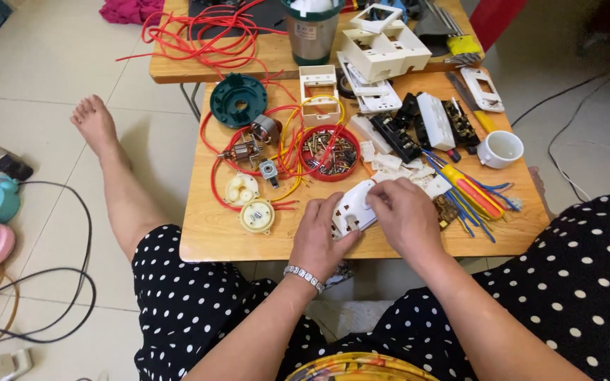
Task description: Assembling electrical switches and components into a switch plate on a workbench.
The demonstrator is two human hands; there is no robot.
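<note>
Bare tabletop point(206, 236) is left open at the near-left edge | white socket plate point(351, 208) is gripped by left hand point(319, 236) and right hand point(407, 215) near the front edge | screwdriver point(471, 190) and blue wires point(492, 204) are crowded just right

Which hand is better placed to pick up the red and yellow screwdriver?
Probably the right hand: the red and yellow screwdriver lies just beside it. The left hand is farther away and grips the white socket plate.

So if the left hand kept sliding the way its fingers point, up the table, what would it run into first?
The left hand already grips the white socket plate. Past that, probably the red round tray of small metal parts, though depth is hard to judge.
</note>
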